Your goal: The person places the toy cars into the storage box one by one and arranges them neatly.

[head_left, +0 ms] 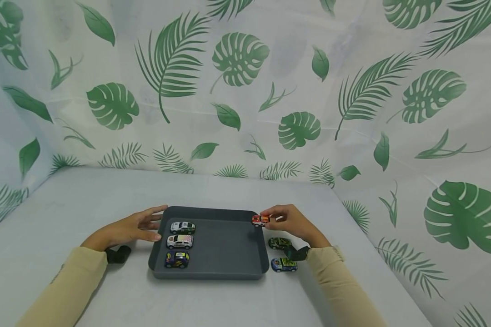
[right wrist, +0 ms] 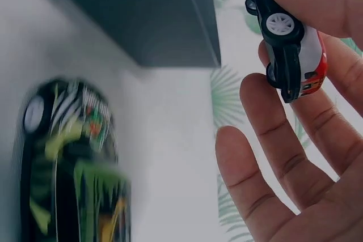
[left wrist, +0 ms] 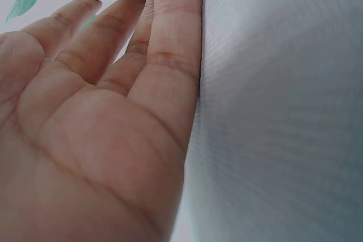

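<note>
My right hand (head_left: pixel 289 221) pinches a red and orange toy car (head_left: pixel 260 220) between thumb and fingers, over the right rim of a dark grey tray (head_left: pixel 225 247). In the right wrist view the toy car (right wrist: pixel 295 55) shows its wheels and white-and-red side. My left hand (head_left: pixel 132 227) rests against the tray's left side, fingers extended along its outer wall; in the left wrist view its palm (left wrist: pixel 108 140) faces the camera. Inside the tray, along the left, stand a white and green car (head_left: pixel 182 227), a white car (head_left: pixel 180 241) and a dark blue-purple car (head_left: pixel 177 260).
Right of the tray, on the white table (head_left: pixel 118 195), are a green camouflage car (head_left: pixel 279 243) and a blue and lime car (head_left: pixel 284 265), both near the right wrist. A leaf-printed cloth (head_left: pixel 262 104) hangs behind and at the sides.
</note>
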`<state>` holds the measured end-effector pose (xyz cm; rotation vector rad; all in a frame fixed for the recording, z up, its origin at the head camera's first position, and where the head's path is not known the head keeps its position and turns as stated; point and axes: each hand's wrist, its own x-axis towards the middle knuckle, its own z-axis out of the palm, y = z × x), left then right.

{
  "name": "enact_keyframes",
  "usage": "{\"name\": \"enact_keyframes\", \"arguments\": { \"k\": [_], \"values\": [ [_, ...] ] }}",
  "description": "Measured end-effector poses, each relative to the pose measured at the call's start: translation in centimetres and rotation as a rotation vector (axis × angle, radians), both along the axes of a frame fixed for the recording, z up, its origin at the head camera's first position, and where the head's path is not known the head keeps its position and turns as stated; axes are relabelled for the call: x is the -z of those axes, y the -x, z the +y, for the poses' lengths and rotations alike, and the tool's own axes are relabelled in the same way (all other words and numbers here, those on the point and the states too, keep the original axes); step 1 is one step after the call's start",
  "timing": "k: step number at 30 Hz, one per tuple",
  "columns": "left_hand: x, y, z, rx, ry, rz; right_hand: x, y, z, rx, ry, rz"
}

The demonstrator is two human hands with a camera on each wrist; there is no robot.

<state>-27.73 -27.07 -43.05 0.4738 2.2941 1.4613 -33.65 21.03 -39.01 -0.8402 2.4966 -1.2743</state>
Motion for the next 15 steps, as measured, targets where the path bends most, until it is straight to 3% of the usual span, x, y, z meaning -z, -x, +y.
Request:
{"name": "enact_keyframes", "arguments": {
  "k": [15],
  "values": [
    [0.3,0.1,-0.2,0.013,-0.021,0.006,-0.6,-0.4,-2.6,-0.051,0.012,0.029]
  ]
}}
